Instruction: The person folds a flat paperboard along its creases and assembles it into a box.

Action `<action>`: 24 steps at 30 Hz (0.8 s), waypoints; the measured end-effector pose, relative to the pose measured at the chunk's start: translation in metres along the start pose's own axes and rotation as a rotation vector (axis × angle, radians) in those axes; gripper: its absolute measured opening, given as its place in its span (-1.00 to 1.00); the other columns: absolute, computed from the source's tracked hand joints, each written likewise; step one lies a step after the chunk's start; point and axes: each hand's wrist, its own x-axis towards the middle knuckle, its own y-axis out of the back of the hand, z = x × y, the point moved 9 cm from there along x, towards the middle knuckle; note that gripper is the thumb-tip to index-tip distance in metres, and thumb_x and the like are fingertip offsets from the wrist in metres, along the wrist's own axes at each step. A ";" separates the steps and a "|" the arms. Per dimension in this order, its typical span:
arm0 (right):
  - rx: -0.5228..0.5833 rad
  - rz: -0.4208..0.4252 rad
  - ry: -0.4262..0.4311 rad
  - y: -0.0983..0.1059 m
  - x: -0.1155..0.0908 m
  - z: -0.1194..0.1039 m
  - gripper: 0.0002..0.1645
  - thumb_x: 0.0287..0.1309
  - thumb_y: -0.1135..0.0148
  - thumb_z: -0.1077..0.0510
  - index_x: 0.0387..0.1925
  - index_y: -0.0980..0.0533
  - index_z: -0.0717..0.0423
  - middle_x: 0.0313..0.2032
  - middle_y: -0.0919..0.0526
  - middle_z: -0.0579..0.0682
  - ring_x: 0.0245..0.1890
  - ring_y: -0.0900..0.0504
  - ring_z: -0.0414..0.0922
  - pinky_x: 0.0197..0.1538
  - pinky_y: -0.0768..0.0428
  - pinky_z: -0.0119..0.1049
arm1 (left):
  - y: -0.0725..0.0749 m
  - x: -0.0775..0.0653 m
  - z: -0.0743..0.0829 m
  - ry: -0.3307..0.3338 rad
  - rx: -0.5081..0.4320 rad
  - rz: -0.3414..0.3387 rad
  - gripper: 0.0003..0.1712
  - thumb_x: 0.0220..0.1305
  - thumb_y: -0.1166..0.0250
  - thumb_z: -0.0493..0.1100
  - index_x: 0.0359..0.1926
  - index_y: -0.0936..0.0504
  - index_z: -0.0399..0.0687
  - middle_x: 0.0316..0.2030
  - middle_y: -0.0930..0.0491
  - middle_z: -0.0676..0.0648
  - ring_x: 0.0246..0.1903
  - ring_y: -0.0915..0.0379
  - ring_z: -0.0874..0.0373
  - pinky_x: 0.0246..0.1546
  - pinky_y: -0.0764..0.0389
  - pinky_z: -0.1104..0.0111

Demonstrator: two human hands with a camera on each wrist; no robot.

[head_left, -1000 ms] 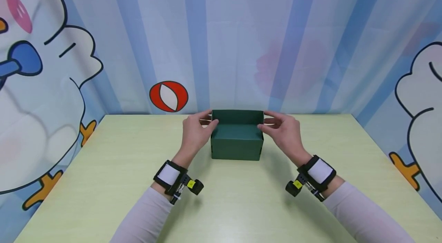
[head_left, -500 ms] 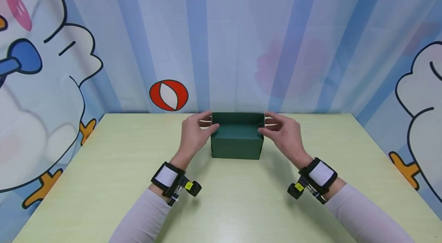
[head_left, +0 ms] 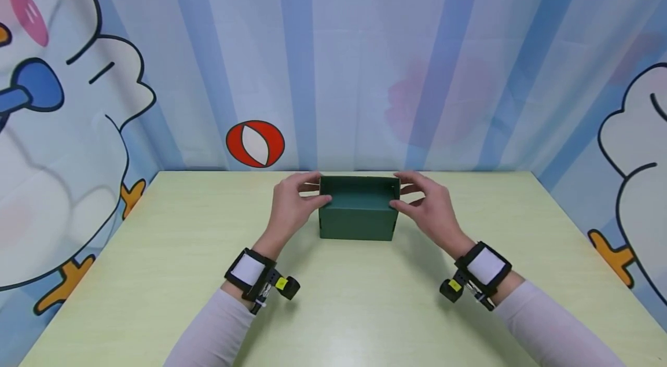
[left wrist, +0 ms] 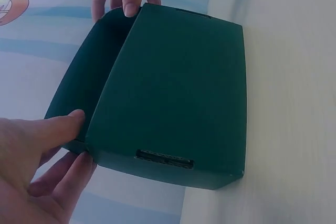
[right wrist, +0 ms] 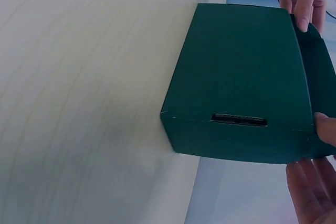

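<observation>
A dark green cardboard box (head_left: pixel 356 223) stands on the pale wooden table, its front wall toward me and a back panel (head_left: pixel 359 184) raised behind its open top. At its left side my left hand (head_left: pixel 292 205) pinches the upper part, thumb over the edge and fingers outside. Mirroring it, my right hand (head_left: pixel 428 205) grips the right side the same way. A narrow slot (left wrist: pixel 164 159) shows near one edge of the box in the left wrist view. The right wrist view has a similar slot (right wrist: pixel 239 120) at the opposite end.
The table (head_left: pixel 156 257) reaches back to a blue striped curtain (head_left: pixel 359 66) printed with cartoon figures and a red-and-white ball. Both wrists carry strapped cameras, the left camera (head_left: pixel 288 286) and the right camera (head_left: pixel 451 289) jutting inward over the tabletop.
The top edge of the back panel has come down a little, and both thumbs have moved lower and toward me along the box sides. The front wall has stayed nearly in place.
</observation>
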 end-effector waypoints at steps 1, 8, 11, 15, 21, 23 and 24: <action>-0.002 -0.013 0.016 -0.001 0.000 0.000 -0.32 0.06 -0.47 0.22 0.25 -0.50 0.06 0.09 -0.64 0.12 -0.05 -0.69 0.03 -0.18 -0.76 -0.21 | 0.000 0.000 0.000 -0.004 -0.005 -0.004 -0.46 0.10 -0.49 -0.24 0.16 -0.64 -0.09 0.05 -0.66 -0.17 0.01 -0.66 -0.06 -0.05 -0.72 0.20; -0.002 -0.060 0.075 -0.004 -0.001 0.004 -0.38 0.08 -0.45 0.18 0.22 -0.54 -0.02 0.12 -0.61 0.02 -0.06 -0.68 -0.07 -0.24 -0.74 -0.39 | -0.001 -0.001 -0.005 -0.032 -0.029 -0.038 -0.49 0.08 -0.50 -0.26 0.10 -0.65 -0.09 0.04 -0.65 -0.15 0.02 -0.64 -0.04 -0.02 -0.71 0.21; 0.004 -0.080 0.107 -0.005 -0.002 0.005 -0.36 0.07 -0.46 0.16 0.23 -0.53 -0.04 0.15 -0.60 0.00 -0.06 -0.68 -0.09 -0.25 -0.73 -0.43 | -0.001 -0.001 -0.007 -0.037 -0.041 -0.060 -0.49 0.08 -0.50 -0.25 0.10 -0.64 -0.09 0.05 -0.64 -0.13 0.04 -0.63 -0.03 0.00 -0.70 0.22; 0.013 -0.111 0.149 -0.006 -0.005 0.006 -0.31 0.04 -0.48 0.16 0.26 -0.50 -0.07 0.19 -0.60 0.01 -0.04 -0.70 -0.07 -0.26 -0.72 -0.43 | -0.001 -0.002 -0.011 -0.054 -0.072 -0.098 -0.48 0.07 -0.50 -0.26 0.10 -0.64 -0.11 0.07 -0.63 -0.13 0.08 -0.61 -0.03 0.04 -0.68 0.19; 0.040 -0.122 0.181 -0.006 -0.009 0.006 -0.32 0.06 -0.46 0.21 0.26 -0.51 0.00 0.19 -0.61 0.07 -0.05 -0.73 -0.04 -0.26 -0.72 -0.43 | -0.002 -0.003 -0.015 -0.084 -0.118 -0.149 -0.47 0.06 -0.50 -0.31 0.10 -0.63 -0.15 0.07 -0.61 -0.17 0.10 -0.57 -0.08 0.11 -0.64 0.03; 0.047 -0.119 0.187 -0.006 -0.009 0.007 -0.33 0.06 -0.46 0.21 0.25 -0.52 0.02 0.18 -0.62 0.08 -0.05 -0.72 -0.04 -0.27 -0.72 -0.44 | -0.001 -0.003 -0.015 -0.089 -0.118 -0.161 -0.47 0.05 -0.50 -0.31 0.10 -0.63 -0.13 0.07 -0.61 -0.16 0.10 -0.57 -0.08 0.11 -0.64 0.03; 0.047 -0.119 0.192 -0.006 -0.009 0.007 -0.34 0.07 -0.45 0.21 0.25 -0.52 0.04 0.18 -0.62 0.09 -0.05 -0.72 -0.03 -0.26 -0.72 -0.45 | -0.001 -0.004 -0.016 -0.093 -0.115 -0.166 -0.47 0.05 -0.50 -0.31 0.10 -0.63 -0.12 0.07 -0.61 -0.16 0.10 -0.58 -0.08 0.11 -0.64 0.04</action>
